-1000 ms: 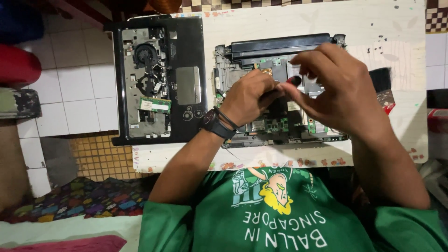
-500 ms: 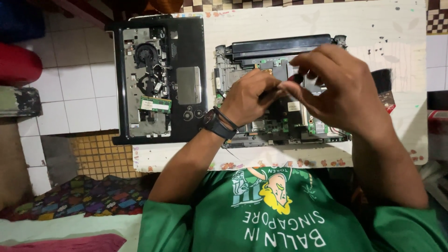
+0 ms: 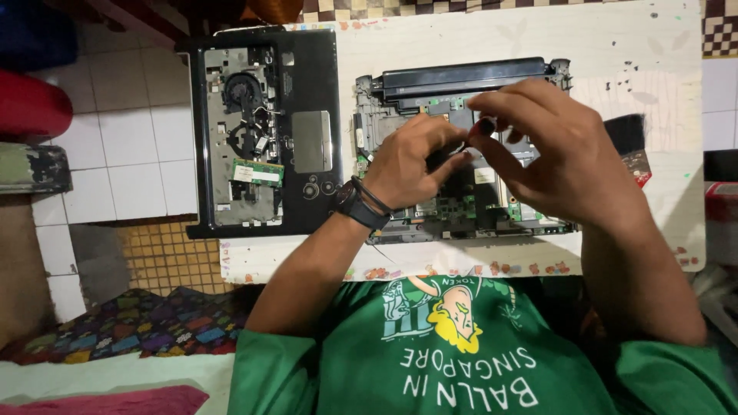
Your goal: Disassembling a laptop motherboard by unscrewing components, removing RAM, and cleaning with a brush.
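Observation:
An opened laptop base (image 3: 461,209) with its green circuit board bare lies on a white table (image 3: 638,54). Both my hands hover over its middle. My left hand (image 3: 407,161), with a dark watch and bands at the wrist, pinches the lower end of a thin dark screwdriver (image 3: 483,127). My right hand (image 3: 557,157) curls over from the right, its fingertips closed on the tool's reddish top end. The tool's tip and the board beneath it are hidden by my fingers. A long black bar (image 3: 469,77) runs along the base's far edge.
A detached black laptop cover (image 3: 311,84) lies inside-up to the left, showing a fan and a green card, and overhangs the table's left edge. A black object (image 3: 626,131) and a small reddish piece (image 3: 638,167) lie at the right. White floor tiles (image 3: 131,154) are at the left.
My fingers have shifted slightly around the screwdriver, and my right fingertips now cover more of its reddish end. The laptop parts have not moved.

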